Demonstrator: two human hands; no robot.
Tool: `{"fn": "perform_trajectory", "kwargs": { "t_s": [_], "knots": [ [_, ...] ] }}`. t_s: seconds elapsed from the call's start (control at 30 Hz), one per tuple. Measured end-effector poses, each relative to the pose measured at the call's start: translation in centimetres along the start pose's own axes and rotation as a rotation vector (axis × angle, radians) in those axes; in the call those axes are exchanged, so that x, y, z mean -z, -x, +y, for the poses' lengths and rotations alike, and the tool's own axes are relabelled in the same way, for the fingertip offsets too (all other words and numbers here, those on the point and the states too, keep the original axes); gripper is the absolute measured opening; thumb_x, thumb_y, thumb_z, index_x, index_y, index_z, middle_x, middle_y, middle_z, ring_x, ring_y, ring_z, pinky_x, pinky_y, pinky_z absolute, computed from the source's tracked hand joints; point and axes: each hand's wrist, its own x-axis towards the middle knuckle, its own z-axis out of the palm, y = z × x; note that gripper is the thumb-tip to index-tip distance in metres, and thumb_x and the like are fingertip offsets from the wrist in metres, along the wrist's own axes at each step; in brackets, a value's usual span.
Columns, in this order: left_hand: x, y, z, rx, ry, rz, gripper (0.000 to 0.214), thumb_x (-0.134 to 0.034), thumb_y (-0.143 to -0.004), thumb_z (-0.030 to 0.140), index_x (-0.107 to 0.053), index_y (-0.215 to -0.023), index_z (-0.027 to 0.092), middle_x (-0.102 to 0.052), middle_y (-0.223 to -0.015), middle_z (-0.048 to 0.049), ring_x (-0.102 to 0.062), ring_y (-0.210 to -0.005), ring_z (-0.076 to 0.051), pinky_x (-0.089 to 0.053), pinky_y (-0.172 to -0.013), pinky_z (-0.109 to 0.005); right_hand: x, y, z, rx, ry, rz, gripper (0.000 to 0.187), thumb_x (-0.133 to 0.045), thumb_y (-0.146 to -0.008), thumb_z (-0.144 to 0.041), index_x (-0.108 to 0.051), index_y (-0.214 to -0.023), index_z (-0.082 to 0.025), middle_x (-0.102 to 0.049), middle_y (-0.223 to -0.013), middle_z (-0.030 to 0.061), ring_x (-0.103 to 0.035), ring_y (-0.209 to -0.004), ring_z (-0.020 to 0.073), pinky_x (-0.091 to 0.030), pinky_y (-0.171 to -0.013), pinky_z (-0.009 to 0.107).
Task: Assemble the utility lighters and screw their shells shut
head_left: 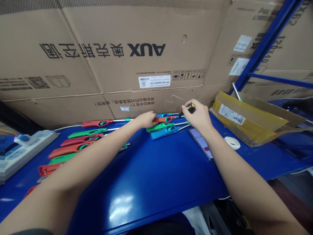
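Note:
My left hand [146, 119] is closed over the handle end of an orange-red long-nosed lighter [165, 119] at the far side of the blue table [156, 169]. My right hand [199, 116] is wrapped round a small screwdriver with a yellow and black handle [189, 108]; its tip points left at the orange-red lighter. Right beside that lighter lie a green lighter [160, 127] and two blue ones [166, 131], touching one another.
Several more red, green and orange lighters [80, 140] lie in a row at the left. A white power strip [26, 148] sits at the far left. A phone [201, 141], a white tape roll [232, 142] and an open cardboard box [249, 120] are on the right. Big cartons stand behind.

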Motion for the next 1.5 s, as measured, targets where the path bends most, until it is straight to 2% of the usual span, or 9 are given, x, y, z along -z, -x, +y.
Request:
{"fn": "perform_trajectory", "kwargs": {
  "t_s": [0.23, 0.37, 0.47, 0.53, 0.63, 0.7, 0.97, 1.27, 1.5],
  "knots": [
    [2.2, 2.8, 0.2, 0.060, 0.141, 0.104, 0.037, -0.063, -0.098, 0.036, -0.060, -0.129, 0.016, -0.062, -0.129, -0.0112, -0.065, -0.110, -0.024, -0.058, -0.092, -0.046, 0.2, -0.4, -0.3, -0.058, -0.109, -0.087, 0.011, -0.058, -0.083, -0.033, -0.060, -0.080, -0.022, -0.067, -0.074, 0.0032, -0.060, -0.070, 0.0195, -0.048, -0.069, 0.032],
    [3.0, 6.5, 0.4, 0.113, 0.290, 0.172, 0.034, -0.061, -0.100, 0.038, -0.061, -0.124, 0.015, -0.066, -0.119, -0.0097, -0.067, -0.102, -0.022, -0.058, -0.088, -0.043, -0.3, 0.2, -1.0, -0.111, -0.216, -0.463, 0.015, -0.062, -0.085, -0.035, -0.062, -0.081, -0.021, -0.064, -0.061, 0.0009, -0.060, -0.055, 0.0170, -0.049, -0.053, 0.029],
    [2.2, 9.8, 1.1, 0.139, 0.433, 0.204, 0.038, -0.035, -0.107, 0.042, -0.060, -0.111, 0.014, -0.068, -0.086, -0.0050, -0.066, -0.076, -0.018, -0.057, -0.073, -0.033, -0.6, 1.4, -1.5, -0.096, -0.291, -0.824, 0.023, -0.069, -0.085, -0.042, -0.066, -0.084, -0.019, -0.068, -0.062, 0.0026, -0.065, -0.052, 0.0172, -0.053, -0.051, 0.029],
    [1.2, 12.0, 1.9, 0.157, 0.515, 0.240, 0.040, -0.030, -0.107, 0.043, -0.058, -0.109, 0.015, -0.066, -0.079, -0.0037, -0.065, -0.070, -0.017, -0.055, -0.067, -0.030, -0.5, 2.0, -1.9, -0.045, -0.317, -1.015, 0.026, -0.073, -0.082, -0.043, -0.069, -0.089, -0.018, -0.074, -0.074, 0.0046, -0.069, -0.059, 0.0173, -0.056, -0.056, 0.029],
    [-0.3, 15.2, 3.3, 0.183, 0.595, 0.342, 0.038, -0.043, -0.101, 0.044, -0.052, -0.126, 0.016, -0.070, -0.100, -0.0086, -0.067, -0.081, -0.019, -0.055, -0.070, -0.031, 0.1, 2.6, -2.5, 0.067, -0.288, -1.206, 0.024, -0.078, -0.077, -0.035, -0.073, -0.095, -0.021, -0.076, -0.088, 0.0027, -0.070, -0.068, 0.0165, -0.055, -0.061, 0.026],
    [-1.1, 17.0, 4.2, 0.181, 0.642, 0.392, 0.039, -0.050, -0.098, 0.043, -0.053, -0.128, 0.019, -0.069, -0.113, -0.0103, -0.068, -0.088, -0.021, -0.056, -0.075, -0.033, 0.5, 2.7, -2.9, 0.141, -0.229, -1.269, 0.018, -0.080, -0.073, -0.030, -0.076, -0.090, -0.022, -0.074, -0.081, 0.0007, -0.066, -0.068, 0.0160, -0.050, -0.060, 0.025],
    [-3.7, 19.8, 5.6, 0.176, 0.803, 0.481, 0.036, -0.059, -0.094, 0.042, -0.059, -0.123, 0.021, -0.070, -0.122, -0.0092, -0.071, -0.102, -0.022, -0.061, -0.088, -0.035, 0.7, 3.0, -3.5, 0.237, -0.126, -1.351, 0.019, -0.072, -0.082, -0.035, -0.073, -0.097, -0.023, -0.076, -0.095, 0.0009, -0.069, -0.083, 0.0189, -0.050, -0.070, 0.027],
    [-4.1, 19.6, 4.0, 0.142, 0.567, 0.289, 0.024, -0.067, -0.084, 0.034, -0.071, -0.104, 0.021, -0.072, -0.104, -0.0057, -0.065, -0.098, -0.024, -0.051, -0.091, -0.038, 0.3, 2.9, -2.2, 0.298, 0.106, -1.236, 0.006, -0.073, -0.078, -0.025, -0.070, -0.083, -0.025, -0.073, -0.086, -0.0006, -0.064, -0.076, 0.0198, -0.045, -0.065, 0.029],
    [-1.6, 21.0, 3.7, 0.204, 0.449, 0.013, 0.020, -0.068, -0.073, 0.029, -0.064, -0.092, 0.023, -0.063, -0.076, 0.0013, -0.058, -0.063, -0.018, -0.037, -0.055, -0.029, -0.4, 3.0, -1.8, 0.412, 0.216, -1.134, 0.011, -0.067, -0.082, -0.018, -0.073, -0.091, -0.022, -0.069, -0.100, 0.0052, -0.064, -0.090, 0.0219, -0.048, -0.077, 0.031]
  ]
}}
